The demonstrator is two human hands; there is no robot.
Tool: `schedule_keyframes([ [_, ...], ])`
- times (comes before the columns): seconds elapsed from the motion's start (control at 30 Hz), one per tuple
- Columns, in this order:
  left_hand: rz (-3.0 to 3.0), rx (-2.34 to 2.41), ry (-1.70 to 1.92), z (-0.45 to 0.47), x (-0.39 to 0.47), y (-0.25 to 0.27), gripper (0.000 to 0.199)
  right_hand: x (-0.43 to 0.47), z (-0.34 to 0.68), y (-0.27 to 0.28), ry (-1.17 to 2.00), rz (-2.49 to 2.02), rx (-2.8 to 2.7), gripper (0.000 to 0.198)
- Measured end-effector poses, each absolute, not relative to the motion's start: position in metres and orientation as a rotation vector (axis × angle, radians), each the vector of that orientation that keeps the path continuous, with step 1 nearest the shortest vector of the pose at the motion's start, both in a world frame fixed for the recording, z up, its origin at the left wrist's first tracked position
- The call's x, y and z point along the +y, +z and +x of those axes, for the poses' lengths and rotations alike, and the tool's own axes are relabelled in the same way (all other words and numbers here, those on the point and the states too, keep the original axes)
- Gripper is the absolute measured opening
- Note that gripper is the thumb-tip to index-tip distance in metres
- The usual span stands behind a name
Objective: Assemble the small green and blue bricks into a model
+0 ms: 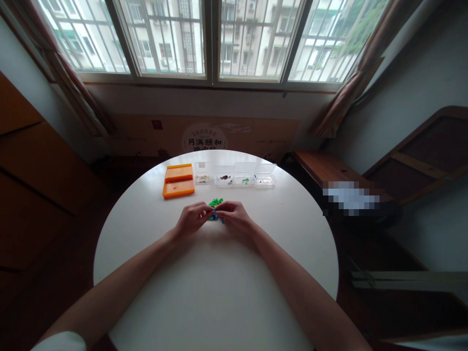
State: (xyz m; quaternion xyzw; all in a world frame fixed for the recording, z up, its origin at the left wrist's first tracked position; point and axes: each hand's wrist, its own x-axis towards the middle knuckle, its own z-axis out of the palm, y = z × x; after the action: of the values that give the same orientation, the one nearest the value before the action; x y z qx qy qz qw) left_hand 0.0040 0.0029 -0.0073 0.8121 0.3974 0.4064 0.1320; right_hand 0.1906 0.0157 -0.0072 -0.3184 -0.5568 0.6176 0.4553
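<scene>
Two bare hands meet over the table, fingertips almost together: the left hand [190,217] has its thumb and forefinger closed in a pinch, and so does the right hand [237,212], both gripping what looks like one small blue piece [214,210] between them. The other fingers of each hand are curled in. Right under and beside the fingertips lie more blue pieces [222,221], several of them, partly hidden by the hands and too small to count. Just beyond is one heap of bright green pieces [216,201], well over three, but they overlap too much for an exact number.

Farther out, toward the far edge, stands one orange tray [178,189] on the left, in two stepped sections, with one small dark bit visible in the nearer section. To its right comes a row of four clear plastic boxes [265,184], their lids raised. Counting from the left, the first has a few pale yellowish bits, the second a dark cluster and some greyish bits, the third a small green group, and the fourth a few tiny bits I cannot make out.

All of this sits on one round white table [219,287]. Around it are one wooden bench [329,165] on the right, one printed cardboard panel [270,127] behind, two curtains [68,87] and one barred window with four panes [175,39]
</scene>
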Motion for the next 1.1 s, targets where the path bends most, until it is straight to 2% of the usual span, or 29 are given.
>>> schedule_keyframes([
  [1.1, 2.29, 1.166, 1.168, 0.0038, 0.0065, -0.012, 0.017, 0.0147, 0.1902, -0.0059, 1.572, -0.759, -1.334, 0.025],
])
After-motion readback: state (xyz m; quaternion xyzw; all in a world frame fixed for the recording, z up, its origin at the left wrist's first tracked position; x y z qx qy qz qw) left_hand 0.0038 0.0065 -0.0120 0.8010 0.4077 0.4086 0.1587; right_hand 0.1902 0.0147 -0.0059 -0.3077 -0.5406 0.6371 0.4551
